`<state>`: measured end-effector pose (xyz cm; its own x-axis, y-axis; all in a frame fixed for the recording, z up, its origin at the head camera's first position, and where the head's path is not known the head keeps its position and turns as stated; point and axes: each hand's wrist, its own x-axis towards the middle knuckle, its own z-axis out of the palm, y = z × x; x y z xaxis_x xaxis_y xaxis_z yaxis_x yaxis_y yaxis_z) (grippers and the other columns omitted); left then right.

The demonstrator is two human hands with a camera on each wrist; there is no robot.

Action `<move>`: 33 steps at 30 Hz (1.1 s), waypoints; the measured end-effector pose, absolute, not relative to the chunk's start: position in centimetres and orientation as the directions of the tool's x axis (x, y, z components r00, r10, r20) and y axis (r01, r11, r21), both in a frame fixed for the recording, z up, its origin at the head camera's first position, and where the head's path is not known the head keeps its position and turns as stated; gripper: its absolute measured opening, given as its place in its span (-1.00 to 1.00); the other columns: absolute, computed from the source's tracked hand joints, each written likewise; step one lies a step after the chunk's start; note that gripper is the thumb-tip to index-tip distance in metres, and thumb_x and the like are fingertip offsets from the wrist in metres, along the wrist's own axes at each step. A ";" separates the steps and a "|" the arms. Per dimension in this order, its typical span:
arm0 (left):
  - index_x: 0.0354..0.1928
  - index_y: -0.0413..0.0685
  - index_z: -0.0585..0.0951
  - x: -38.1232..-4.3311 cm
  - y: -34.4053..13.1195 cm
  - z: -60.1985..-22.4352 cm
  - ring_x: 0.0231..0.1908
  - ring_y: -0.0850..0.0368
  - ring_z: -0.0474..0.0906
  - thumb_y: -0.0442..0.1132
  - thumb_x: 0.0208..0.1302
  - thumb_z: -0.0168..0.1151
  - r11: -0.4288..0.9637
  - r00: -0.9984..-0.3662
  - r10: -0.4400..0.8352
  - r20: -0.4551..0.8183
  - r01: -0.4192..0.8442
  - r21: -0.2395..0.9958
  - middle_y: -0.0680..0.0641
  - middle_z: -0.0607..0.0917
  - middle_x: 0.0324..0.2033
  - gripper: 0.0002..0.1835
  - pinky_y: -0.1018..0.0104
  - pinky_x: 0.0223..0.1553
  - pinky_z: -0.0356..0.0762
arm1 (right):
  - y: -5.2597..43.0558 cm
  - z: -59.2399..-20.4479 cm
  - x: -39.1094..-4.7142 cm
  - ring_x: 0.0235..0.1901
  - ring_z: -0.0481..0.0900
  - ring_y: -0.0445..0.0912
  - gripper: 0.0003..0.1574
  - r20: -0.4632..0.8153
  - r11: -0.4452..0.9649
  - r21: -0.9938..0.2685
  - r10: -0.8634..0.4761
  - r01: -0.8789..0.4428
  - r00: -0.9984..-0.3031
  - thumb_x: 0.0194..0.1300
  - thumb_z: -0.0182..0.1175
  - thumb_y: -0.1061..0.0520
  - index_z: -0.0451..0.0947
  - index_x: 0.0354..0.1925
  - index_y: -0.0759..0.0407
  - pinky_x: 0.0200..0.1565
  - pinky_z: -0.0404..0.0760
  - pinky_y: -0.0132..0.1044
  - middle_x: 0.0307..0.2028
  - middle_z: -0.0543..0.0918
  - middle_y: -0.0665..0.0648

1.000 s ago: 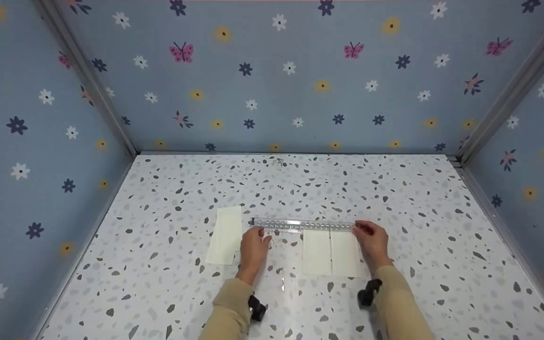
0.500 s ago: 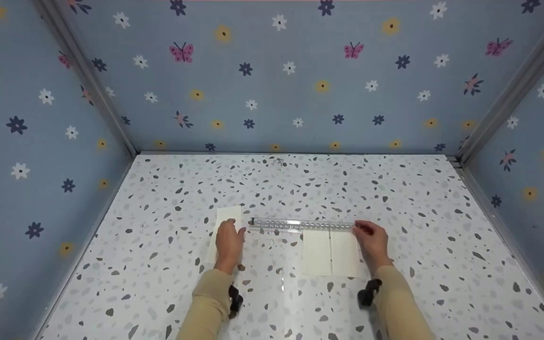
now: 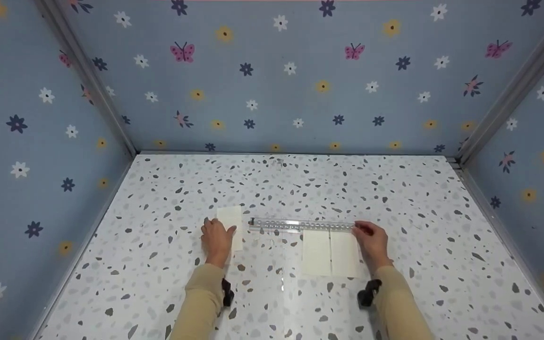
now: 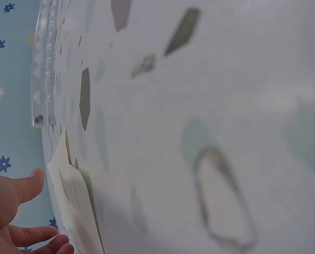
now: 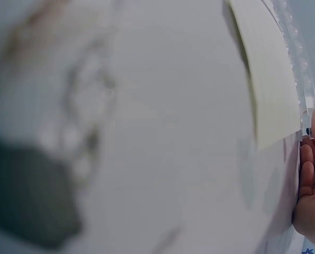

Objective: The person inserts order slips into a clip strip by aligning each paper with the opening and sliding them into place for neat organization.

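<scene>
A clear plastic ruler (image 3: 295, 225) with a row of round shapes along it lies crosswise on the speckled table. My right hand (image 3: 372, 240) pinches its right end; the thumb and curled fingers show at that end in the right wrist view. Two pale yellow paper strips (image 3: 317, 252) lie side by side just below the ruler's right half. At the left, another pale paper strip (image 3: 236, 229) is partly covered by my left hand (image 3: 216, 243). The left thumb and fingers are spread, over the strip's left side; in the left wrist view the paper (image 4: 75, 193) looks slightly raised at its edges.
The white speckled table (image 3: 272, 189) ends at a blue flowered back wall (image 3: 272, 104). Similar panels stand on the left and right. A black wrist camera (image 3: 227, 293) sits at the left cuff, another black camera (image 3: 369, 293) at the right.
My left hand has left the ruler's left end and moved left onto the left paper strip, across to its left side. The right hand and ruler have stayed put.
</scene>
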<state>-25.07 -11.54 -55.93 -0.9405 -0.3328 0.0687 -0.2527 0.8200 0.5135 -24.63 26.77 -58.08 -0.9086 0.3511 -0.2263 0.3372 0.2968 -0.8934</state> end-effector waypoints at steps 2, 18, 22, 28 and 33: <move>-0.09 -0.54 0.41 -25.2 -11.6 -56.0 -0.10 -0.24 0.33 -0.07 0.05 0.27 0.817 -0.939 -0.341 0.055 -0.267 0.512 -0.40 0.40 -0.10 -0.39 -0.05 -0.16 0.33 | 26.8 -58.1 -24.6 -0.08 0.39 -0.08 -0.60 -0.219 0.301 -0.895 0.350 0.330 -0.911 0.14 0.18 0.13 0.47 -0.01 0.08 -0.04 0.37 -0.25 -0.06 0.48 0.08; -0.03 -0.63 0.30 -26.1 -11.8 -56.0 -0.11 -0.26 0.33 0.06 -0.11 0.36 0.833 -0.933 -0.361 0.009 -0.318 0.452 -0.44 0.37 -0.16 -0.13 0.00 -0.14 0.36 | 26.9 -58.1 -24.2 -0.09 0.42 -0.06 -0.62 -0.152 0.322 -0.910 0.323 0.259 -0.934 0.15 0.17 0.15 0.48 -0.02 0.14 -0.04 0.37 -0.24 -0.07 0.50 0.12; -0.01 -0.65 0.28 -26.3 -12.0 -56.0 -0.12 -0.26 0.35 0.02 -0.16 0.40 0.832 -0.934 -0.358 0.012 -0.313 0.457 -0.44 0.38 -0.17 -0.10 0.03 -0.13 0.36 | 26.9 -58.0 -24.2 -0.07 0.41 -0.06 -0.60 -0.161 0.325 -0.907 0.317 0.267 -0.935 0.16 0.16 0.13 0.46 0.00 0.13 -0.02 0.36 -0.23 -0.05 0.48 0.12; -0.03 -0.64 0.29 -26.4 -12.3 -55.7 -0.11 -0.28 0.36 -0.04 -0.21 0.45 0.813 -0.934 -0.357 -0.019 -0.321 0.487 -0.45 0.40 -0.17 -0.12 0.04 -0.08 0.33 | 26.9 -57.8 -24.2 -0.04 0.39 -0.05 -0.59 -0.180 0.321 -0.903 0.321 0.286 -0.930 0.16 0.16 0.14 0.45 0.02 0.14 0.00 0.34 -0.21 -0.03 0.47 0.14; -0.04 -0.63 0.29 -26.5 -12.4 -55.4 -0.09 -0.29 0.36 -0.06 -0.25 0.47 0.806 -0.935 -0.352 -0.035 -0.322 0.497 -0.46 0.40 -0.16 -0.12 0.04 -0.05 0.31 | 26.9 -58.1 -24.4 -0.08 0.41 -0.06 -0.61 -0.149 0.336 -0.904 0.331 0.264 -0.932 0.14 0.18 0.16 0.48 -0.02 0.15 -0.03 0.36 -0.23 -0.06 0.50 0.13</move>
